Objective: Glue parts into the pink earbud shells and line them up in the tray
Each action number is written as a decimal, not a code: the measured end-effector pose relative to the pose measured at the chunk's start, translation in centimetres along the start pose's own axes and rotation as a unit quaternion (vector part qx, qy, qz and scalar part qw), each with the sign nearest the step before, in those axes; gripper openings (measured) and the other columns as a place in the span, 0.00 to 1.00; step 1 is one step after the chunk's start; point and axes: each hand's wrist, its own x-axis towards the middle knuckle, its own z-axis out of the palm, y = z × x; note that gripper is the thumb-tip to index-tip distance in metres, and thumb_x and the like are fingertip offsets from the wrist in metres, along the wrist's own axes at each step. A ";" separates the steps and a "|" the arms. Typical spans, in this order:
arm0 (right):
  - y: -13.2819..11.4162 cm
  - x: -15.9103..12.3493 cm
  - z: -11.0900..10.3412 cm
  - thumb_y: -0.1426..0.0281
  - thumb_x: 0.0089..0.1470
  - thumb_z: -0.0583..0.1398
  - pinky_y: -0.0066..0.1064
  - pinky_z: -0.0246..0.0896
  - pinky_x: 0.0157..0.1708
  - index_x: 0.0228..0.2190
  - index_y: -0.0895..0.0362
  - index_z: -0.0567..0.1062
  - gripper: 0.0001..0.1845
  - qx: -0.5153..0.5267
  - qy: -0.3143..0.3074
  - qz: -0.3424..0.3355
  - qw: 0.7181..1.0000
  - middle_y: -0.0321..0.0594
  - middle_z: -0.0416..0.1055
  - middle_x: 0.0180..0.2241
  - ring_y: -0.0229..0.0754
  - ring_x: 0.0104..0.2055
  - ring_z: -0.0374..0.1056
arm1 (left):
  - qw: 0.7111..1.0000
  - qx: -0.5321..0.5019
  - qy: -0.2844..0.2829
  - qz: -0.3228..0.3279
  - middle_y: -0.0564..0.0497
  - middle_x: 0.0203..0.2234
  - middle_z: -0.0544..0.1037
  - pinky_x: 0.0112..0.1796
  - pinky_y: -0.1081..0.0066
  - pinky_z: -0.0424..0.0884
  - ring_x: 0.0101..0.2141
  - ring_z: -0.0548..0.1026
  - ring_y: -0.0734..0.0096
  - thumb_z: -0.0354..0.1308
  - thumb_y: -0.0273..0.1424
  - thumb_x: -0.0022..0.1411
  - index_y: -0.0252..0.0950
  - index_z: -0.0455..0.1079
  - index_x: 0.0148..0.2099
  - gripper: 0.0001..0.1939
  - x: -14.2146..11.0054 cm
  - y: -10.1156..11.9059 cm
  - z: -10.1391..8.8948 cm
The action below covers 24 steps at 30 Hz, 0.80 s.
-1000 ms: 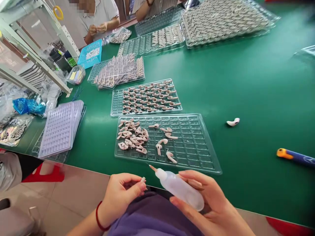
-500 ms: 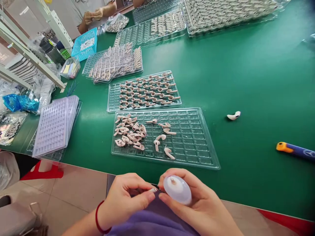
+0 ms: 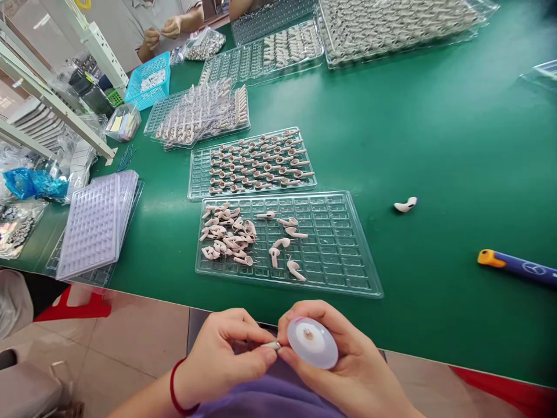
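Note:
At the table's near edge, my left hand [image 3: 224,351] pinches a small white earbud piece [image 3: 272,345] with a shiny metal end, between thumb and index finger. My right hand [image 3: 354,354] is wrapped round a translucent white squeeze bottle [image 3: 319,354], its round base facing me. The right fingertips meet the metal end of the piece; the bottle's tip is hidden by them. Just beyond my hands lies a clear tray [image 3: 335,244], with a heap of earbud shells [image 3: 230,238] at its left and several loose ones in the middle.
Behind stands a tray of lined-up shells [image 3: 261,162], and stacked trays [image 3: 191,119] beyond. One earbud shell [image 3: 405,205] and a blue-and-orange tool [image 3: 513,264] lie to the right. Purple trays [image 3: 89,226] stand left, near a blue basket [image 3: 150,81]. Across the table, a person's hands [image 3: 163,33] work.
My hands have drawn slightly closer, so the earbud piece now meets the right fingertips. The bottle has turned a little. The view has shifted slightly.

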 end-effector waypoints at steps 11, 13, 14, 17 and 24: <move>-1.3 0.2 0.0 0.71 0.53 0.65 0.25 0.69 0.26 0.36 0.51 0.69 0.10 -0.017 -0.018 -0.073 0.997 0.35 0.72 0.27 0.36 0.26 0.70 | 0.994 -0.097 -0.023 -0.035 0.51 0.26 0.71 0.24 0.75 0.64 0.21 0.67 0.80 0.70 0.37 0.50 0.38 0.84 0.34 0.10 0.0 0.0 0.1; -1.4 0.4 0.1 0.73 0.52 0.65 0.24 0.69 0.25 0.36 0.51 0.69 0.11 -0.016 -0.017 -0.101 0.995 0.35 0.73 0.27 0.36 0.25 0.70 | 0.994 -0.095 -0.026 -0.039 0.51 0.25 0.71 0.23 0.75 0.64 0.21 0.67 0.79 0.70 0.37 0.50 0.38 0.84 0.34 0.10 0.0 0.0 0.1; -1.4 0.5 0.1 0.74 0.52 0.65 0.24 0.69 0.24 0.36 0.50 0.70 0.11 -0.015 -0.021 -0.113 0.993 0.35 0.73 0.27 0.36 0.25 0.70 | 0.995 -0.090 -0.026 -0.040 0.51 0.25 0.70 0.23 0.75 0.64 0.21 0.67 0.79 0.70 0.37 0.50 0.37 0.84 0.34 0.10 0.0 0.0 0.1; -1.5 0.6 0.0 0.77 0.51 0.64 0.23 0.68 0.25 0.38 0.49 0.70 0.14 -0.016 -0.034 -0.130 0.991 0.34 0.74 0.27 0.35 0.26 0.70 | 0.996 -0.075 -0.028 -0.040 0.51 0.24 0.70 0.23 0.75 0.63 0.20 0.66 0.79 0.69 0.35 0.50 0.37 0.84 0.34 0.09 0.0 0.3 0.0; -2.0 0.8 -0.3 0.73 0.50 0.65 0.25 0.70 0.24 0.35 0.52 0.70 0.11 -0.040 -0.040 -0.113 0.992 0.37 0.75 0.27 0.37 0.25 0.72 | 0.997 -0.055 -0.031 -0.034 0.52 0.22 0.69 0.23 0.75 0.62 0.21 0.66 0.79 0.66 0.30 0.49 0.36 0.84 0.33 0.08 0.1 0.9 -0.1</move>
